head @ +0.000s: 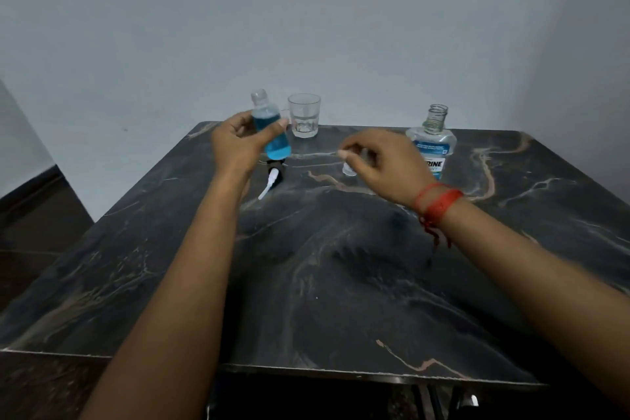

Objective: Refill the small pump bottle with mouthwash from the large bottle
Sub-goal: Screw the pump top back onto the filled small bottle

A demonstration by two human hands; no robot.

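Left hand (238,143) gripped the small pump bottle (271,126), which was uncapped, tilted and partly filled with blue liquid, above the far side of the counter (341,266). The pump head (272,177) lay on the counter just below. Right hand (385,164) had its fingers curled at a small clear item (349,170); whether they grasped it could not be told. The large bottle (432,147) stood open at far right, and a glass (303,116) stood behind the small bottle.

Both forearms (191,266) are bare along all their visible length. The right wrist wears a red thread band (439,203), wound round in several strands, thin ones beside a broader one, with darker, frayed loose ends dangling beneath it.
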